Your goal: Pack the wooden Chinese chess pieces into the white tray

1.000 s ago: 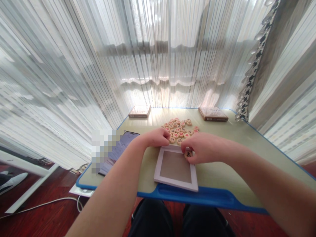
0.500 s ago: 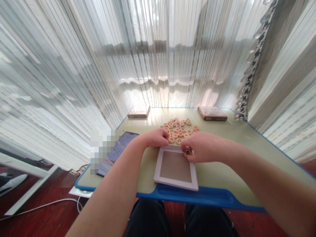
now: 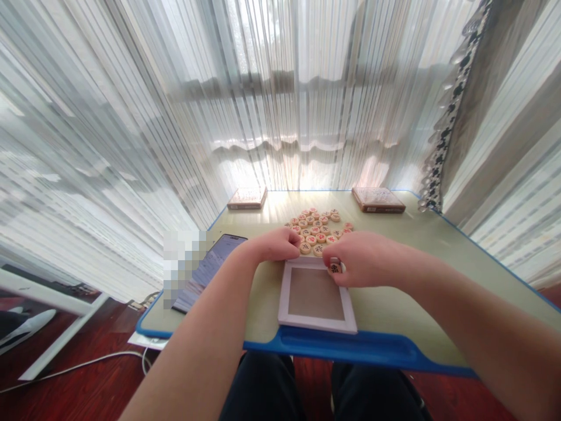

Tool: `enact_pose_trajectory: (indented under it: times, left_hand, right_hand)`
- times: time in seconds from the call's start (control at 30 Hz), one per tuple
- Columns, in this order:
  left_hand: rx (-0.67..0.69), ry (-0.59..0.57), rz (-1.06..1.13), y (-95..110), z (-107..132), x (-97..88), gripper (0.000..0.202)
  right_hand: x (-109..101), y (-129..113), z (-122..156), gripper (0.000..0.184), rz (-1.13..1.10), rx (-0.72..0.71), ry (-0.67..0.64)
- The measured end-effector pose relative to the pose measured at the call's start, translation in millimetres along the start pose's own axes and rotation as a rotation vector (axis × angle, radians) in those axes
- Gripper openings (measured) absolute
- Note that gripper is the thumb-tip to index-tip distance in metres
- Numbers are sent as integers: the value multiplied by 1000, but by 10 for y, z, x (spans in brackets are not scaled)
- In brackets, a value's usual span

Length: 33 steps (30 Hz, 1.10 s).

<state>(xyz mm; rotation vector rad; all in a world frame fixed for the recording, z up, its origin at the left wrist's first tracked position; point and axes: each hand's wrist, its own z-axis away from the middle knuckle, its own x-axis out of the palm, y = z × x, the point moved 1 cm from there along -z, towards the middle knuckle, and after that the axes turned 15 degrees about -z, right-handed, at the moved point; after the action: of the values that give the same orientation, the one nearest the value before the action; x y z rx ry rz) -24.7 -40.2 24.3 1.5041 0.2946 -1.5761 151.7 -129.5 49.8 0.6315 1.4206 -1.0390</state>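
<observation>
Several round wooden Chinese chess pieces [image 3: 321,238], marked with red or black characters, lie in a loose cluster just beyond my hands. In my right hand [image 3: 363,257], thumb and fingers are closed around a chess piece [image 3: 335,268] with a black character, at the far right corner of a shallow white box [image 3: 318,325] with a grey-brown inside. My left hand [image 3: 280,244] is curled shut at the box's far left corner, beside the nearest pieces. Whatever its fingers may grip is hidden from view.
A phone [image 3: 210,266] lies to the left on the pale green table [image 3: 421,257], partly behind a blurred patch. Flat wrapped boxes stand at the back left [image 3: 247,199] and back right [image 3: 378,200]. A blue trough [image 3: 350,346] runs along the front edge.
The white box appears shifted slightly right, along with a small shift of the whole view. Both hands keep nearly the same pose, and the chess piece stays in my right hand.
</observation>
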Motion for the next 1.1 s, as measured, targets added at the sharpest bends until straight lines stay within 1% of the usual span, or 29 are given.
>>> enact_pose_trajectory:
  times: [0.27,0.43,0.5,0.57,0.6,0.7,0.73,0.8,0.9,0.97,1.1]
  left_hand:
    - [-4,-5,6,4,-4,1,7]
    - [-20,-20,48,-18,1,-2,5]
    - [-41,-1,57,-33,-12,3,4]
    - [-61,85,21,-42,-40,10,8]
    - [-66,159,-16,-40,-57,14,11]
    - [-67,443,-154,-7,-108,26,16]
    - [-69,526,-195,9,-121,31,17]
    - [-70,634,-252,37,-141,38,18]
    - [-57,680,-277,45,-151,33,20]
    - [-69,686,-271,26,-147,21,21]
    - [-94,712,-270,-21,-128,4,22]
  right_hand:
    - [8,0,-12,20,-7,-5,10]
    - [-11,-27,-2,18,-40,-46,89]
    - [-1,-9,-31,15,-50,-65,128]
    - [24,47,-92,17,-70,-75,215]
    - [42,92,-134,20,-87,-79,287]
    - [137,272,-295,27,-150,-132,500]
    - [182,339,-354,30,-147,-136,527]
    - [275,470,-464,36,-140,-65,545]
    - [373,587,-564,43,-126,-2,441]
    - [379,605,-571,45,-135,4,401]
    - [302,587,-510,39,-106,31,420]
